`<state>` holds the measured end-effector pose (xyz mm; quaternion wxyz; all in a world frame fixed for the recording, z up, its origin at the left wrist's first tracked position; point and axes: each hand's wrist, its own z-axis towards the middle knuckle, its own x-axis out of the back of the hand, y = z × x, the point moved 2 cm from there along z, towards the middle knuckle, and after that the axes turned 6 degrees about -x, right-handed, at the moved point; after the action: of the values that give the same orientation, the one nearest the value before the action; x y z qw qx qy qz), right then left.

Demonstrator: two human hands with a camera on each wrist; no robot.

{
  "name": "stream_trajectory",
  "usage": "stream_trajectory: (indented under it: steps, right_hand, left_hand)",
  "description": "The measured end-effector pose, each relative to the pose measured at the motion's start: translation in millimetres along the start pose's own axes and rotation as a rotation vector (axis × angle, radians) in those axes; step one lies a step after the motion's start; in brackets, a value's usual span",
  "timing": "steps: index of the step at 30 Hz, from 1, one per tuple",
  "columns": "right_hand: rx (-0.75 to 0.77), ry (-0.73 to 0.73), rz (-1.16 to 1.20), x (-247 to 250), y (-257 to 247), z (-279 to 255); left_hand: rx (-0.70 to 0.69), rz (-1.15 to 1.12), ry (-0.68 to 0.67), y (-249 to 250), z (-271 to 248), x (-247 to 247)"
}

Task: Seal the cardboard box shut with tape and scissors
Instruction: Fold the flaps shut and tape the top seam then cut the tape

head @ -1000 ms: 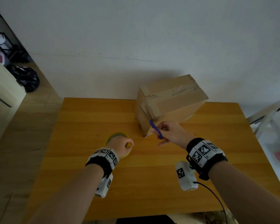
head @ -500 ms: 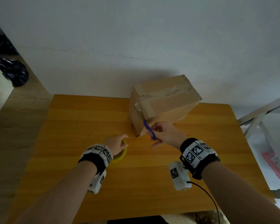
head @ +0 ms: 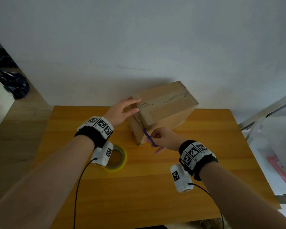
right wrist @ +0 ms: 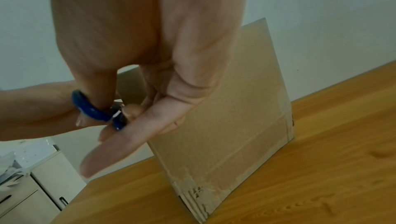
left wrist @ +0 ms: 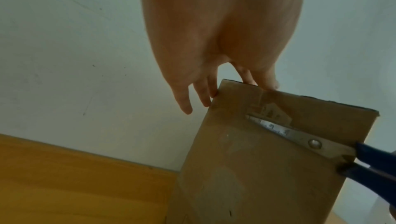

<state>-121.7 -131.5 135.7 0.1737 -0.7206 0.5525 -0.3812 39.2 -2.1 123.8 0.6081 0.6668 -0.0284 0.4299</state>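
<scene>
Head view shows us a yellow wood table by a white wall. Our left hand lays straight fingers on the cardboard box standing there. Our right hand grips the scissors against it. The tape lies nearby.

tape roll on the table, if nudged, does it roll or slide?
Likely slides: the tape roll lies flat on its side on the table. Probably light, being a hollow ring. The smooth wood may let it skid easily.

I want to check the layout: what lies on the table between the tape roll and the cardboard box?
Only bare table between the tape roll and the cardboard box; head view.
</scene>
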Motion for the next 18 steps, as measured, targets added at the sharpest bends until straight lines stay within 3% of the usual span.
stream_trajectory:
  steps: [5,18]
  right_hand:
    - [-0.023,-0.028,-0.028,0,0,4]
    - [-0.096,-0.072,-0.025,2,2,14]
  left_hand:
    - [-0.014,0.0,0.061,-3,3,2]
    - [0.014,0.035,0.064,2,8,3]
